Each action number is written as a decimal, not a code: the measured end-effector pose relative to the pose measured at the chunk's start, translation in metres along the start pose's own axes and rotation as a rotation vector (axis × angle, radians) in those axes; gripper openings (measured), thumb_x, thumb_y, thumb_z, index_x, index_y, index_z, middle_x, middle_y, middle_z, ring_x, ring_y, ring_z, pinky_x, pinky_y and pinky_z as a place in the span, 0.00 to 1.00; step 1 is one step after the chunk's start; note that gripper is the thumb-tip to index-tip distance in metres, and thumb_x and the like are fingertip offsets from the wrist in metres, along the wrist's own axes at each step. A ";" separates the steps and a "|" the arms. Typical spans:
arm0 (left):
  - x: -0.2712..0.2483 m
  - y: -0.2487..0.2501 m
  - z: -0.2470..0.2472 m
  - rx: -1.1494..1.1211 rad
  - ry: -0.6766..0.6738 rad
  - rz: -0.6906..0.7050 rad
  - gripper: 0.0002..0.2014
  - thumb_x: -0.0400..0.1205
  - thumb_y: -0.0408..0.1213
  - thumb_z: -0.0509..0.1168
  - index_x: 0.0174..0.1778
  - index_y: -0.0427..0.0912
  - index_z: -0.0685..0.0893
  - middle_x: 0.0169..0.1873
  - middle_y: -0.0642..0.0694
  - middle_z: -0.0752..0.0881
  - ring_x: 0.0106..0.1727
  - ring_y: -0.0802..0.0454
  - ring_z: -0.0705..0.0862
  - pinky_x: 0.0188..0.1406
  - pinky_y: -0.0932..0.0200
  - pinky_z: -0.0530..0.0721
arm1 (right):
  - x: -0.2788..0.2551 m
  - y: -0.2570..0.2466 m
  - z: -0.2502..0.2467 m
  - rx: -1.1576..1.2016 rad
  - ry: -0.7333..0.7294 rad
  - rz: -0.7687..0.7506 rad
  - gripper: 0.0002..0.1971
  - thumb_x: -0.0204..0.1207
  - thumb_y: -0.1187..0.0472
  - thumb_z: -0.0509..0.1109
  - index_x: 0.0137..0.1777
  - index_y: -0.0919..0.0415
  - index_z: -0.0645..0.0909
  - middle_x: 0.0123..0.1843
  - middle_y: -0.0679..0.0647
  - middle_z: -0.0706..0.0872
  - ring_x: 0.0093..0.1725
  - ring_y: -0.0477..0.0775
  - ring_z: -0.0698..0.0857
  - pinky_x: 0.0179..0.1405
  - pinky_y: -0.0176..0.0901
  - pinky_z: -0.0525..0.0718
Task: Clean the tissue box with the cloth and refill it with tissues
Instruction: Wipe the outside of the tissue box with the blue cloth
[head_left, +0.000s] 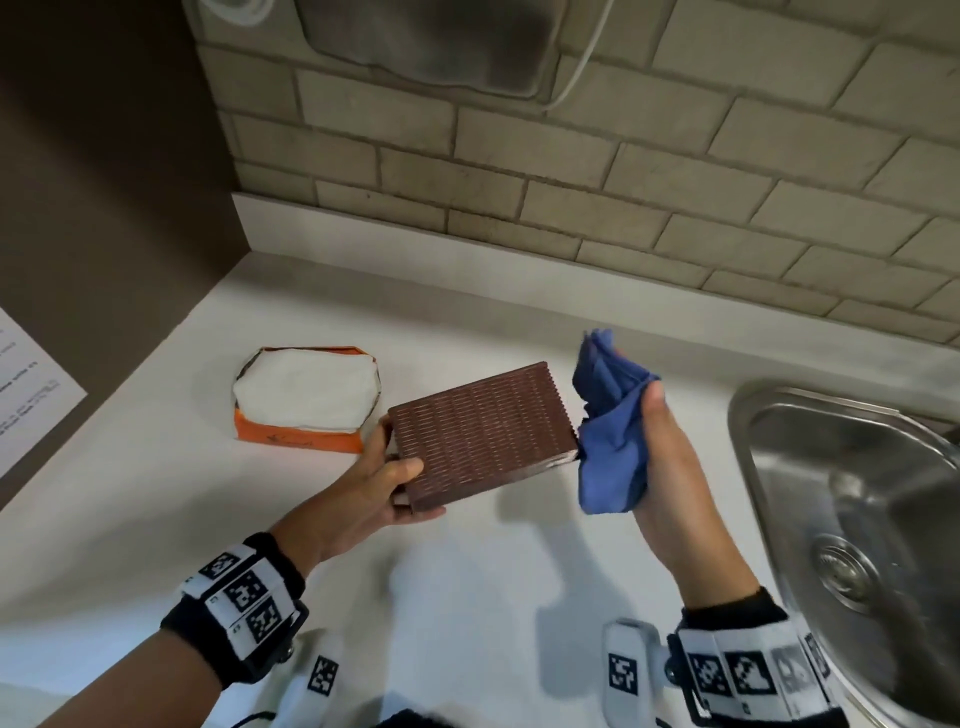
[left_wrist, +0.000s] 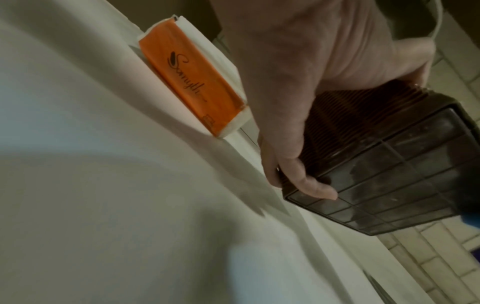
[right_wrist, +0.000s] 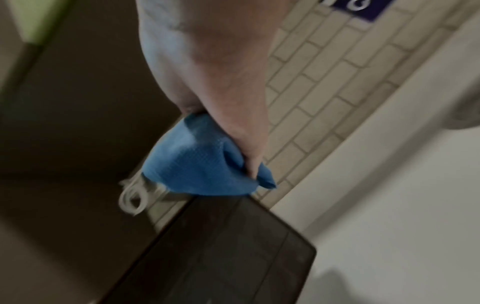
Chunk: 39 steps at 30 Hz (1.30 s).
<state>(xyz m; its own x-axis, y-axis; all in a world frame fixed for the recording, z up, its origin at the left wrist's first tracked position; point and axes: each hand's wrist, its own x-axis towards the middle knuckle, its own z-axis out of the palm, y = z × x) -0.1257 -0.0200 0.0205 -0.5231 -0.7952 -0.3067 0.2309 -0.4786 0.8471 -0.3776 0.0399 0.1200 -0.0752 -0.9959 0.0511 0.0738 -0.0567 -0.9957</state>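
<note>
My left hand (head_left: 387, 480) grips the brown ribbed tissue box (head_left: 480, 434) by its near-left corner and holds it tilted above the white counter (head_left: 156, 509). In the left wrist view its fingers (left_wrist: 311, 185) curl round the edge of the tissue box (left_wrist: 389, 164), whose gridded underside shows. My right hand (head_left: 662, 452) holds a bunched blue cloth (head_left: 613, 431) against the box's right end. The blue cloth (right_wrist: 197, 162) touches the top edge of the dark tissue box (right_wrist: 221, 257) in the blurred right wrist view. An orange tissue pack (head_left: 306, 400), torn open with white tissues showing, lies on the counter behind the left hand.
A steel sink (head_left: 852, 519) sits to the right. A brick-tile wall (head_left: 571, 182) runs along the back, with a brown panel (head_left: 104, 182) on the left carrying a paper sheet (head_left: 31, 384). The tissue pack (left_wrist: 192, 78) lies near the wall.
</note>
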 end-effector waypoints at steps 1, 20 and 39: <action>-0.001 0.001 0.002 0.001 -0.025 -0.002 0.23 0.80 0.33 0.63 0.53 0.75 0.77 0.62 0.55 0.83 0.60 0.45 0.86 0.54 0.41 0.87 | -0.002 -0.001 0.008 -0.089 -0.051 -0.021 0.24 0.86 0.47 0.46 0.79 0.48 0.67 0.79 0.41 0.72 0.79 0.42 0.69 0.77 0.50 0.67; 0.001 -0.007 0.026 0.079 -0.046 -0.046 0.36 0.78 0.42 0.72 0.75 0.73 0.62 0.73 0.57 0.75 0.72 0.43 0.80 0.61 0.31 0.83 | 0.000 0.009 -0.001 -0.340 0.062 0.112 0.26 0.75 0.41 0.61 0.74 0.40 0.73 0.60 0.44 0.86 0.57 0.37 0.86 0.63 0.41 0.82; -0.006 0.002 0.053 0.714 0.086 0.283 0.52 0.54 0.57 0.79 0.64 0.88 0.50 0.72 0.76 0.57 0.80 0.66 0.56 0.80 0.56 0.62 | -0.016 0.024 0.031 -0.679 0.114 -0.065 0.25 0.76 0.38 0.56 0.75 0.29 0.65 0.81 0.44 0.63 0.72 0.34 0.68 0.71 0.31 0.73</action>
<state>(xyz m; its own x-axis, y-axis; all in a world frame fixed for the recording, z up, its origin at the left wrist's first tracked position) -0.1657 0.0035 0.0466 -0.4504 -0.8917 -0.0442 -0.2542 0.0806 0.9638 -0.3440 0.0525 0.0975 -0.1654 -0.9762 0.1406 -0.5702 -0.0216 -0.8212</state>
